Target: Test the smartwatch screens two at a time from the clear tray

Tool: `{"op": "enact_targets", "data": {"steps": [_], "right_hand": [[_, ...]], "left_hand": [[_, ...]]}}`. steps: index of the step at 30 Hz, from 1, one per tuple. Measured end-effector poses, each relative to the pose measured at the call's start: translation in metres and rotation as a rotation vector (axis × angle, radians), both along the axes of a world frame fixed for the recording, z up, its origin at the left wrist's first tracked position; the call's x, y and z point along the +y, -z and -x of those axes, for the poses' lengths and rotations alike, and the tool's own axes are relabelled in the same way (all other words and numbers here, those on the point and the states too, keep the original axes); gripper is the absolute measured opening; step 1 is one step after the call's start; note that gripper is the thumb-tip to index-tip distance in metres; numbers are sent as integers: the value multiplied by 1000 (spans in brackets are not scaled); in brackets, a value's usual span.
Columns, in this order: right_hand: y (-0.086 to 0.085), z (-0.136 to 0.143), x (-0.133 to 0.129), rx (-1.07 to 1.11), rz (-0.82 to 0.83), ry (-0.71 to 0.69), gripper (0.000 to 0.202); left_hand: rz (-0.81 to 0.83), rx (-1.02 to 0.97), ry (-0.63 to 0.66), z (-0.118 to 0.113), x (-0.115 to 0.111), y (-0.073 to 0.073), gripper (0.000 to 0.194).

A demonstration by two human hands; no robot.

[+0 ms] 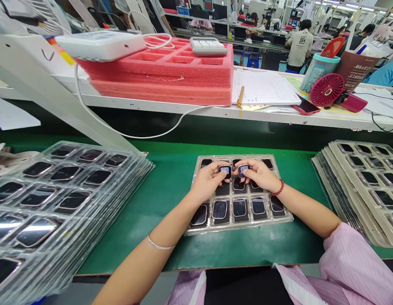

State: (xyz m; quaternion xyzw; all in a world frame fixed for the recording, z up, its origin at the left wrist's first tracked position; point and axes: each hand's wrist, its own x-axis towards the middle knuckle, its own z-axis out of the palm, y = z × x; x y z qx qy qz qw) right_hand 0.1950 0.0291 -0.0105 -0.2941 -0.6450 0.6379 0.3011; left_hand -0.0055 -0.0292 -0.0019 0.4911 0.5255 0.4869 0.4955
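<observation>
Over a clear plastic tray on the green bench, my left hand pinches a smartwatch body between thumb and fingers. Its lit screen shows a pattern like a QR code. Close beside it, my right hand grips a second smartwatch body, lit in a similar way. The two watches are a small gap apart. Beneath them, the tray's pockets hold several dark-screened watch bodies, such as the front one. My hands hide part of the back rows.
A tall stack of filled trays stands at left, another at right. On the shelf behind are red foam trays, a white device, papers, a pink fan and a cup. A white cable droops below the shelf.
</observation>
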Motion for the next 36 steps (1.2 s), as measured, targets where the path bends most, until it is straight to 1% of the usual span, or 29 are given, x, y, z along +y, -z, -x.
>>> {"op": "enact_targets", "data": {"steps": [5, 11, 18, 28, 32, 36], "right_hand": [[2, 1, 0, -32, -22, 10, 27], [2, 1, 0, -45, -26, 18, 26], [2, 2, -2, -60, -35, 32, 26], [2, 2, -3, -44, -67, 42, 27], [1, 3, -3, -69, -85, 50, 27], [2, 2, -1, -45, -66, 33, 31]], "left_hand": [[-3, 12, 7, 1, 0, 2, 36], [2, 3, 17, 0, 0, 1, 36], [2, 22, 19, -1, -1, 0, 34], [-11, 37, 22, -2, -1, 1, 34], [-25, 34, 28, -2, -1, 1, 33], [-59, 47, 34, -1, -1, 2, 35]]}}
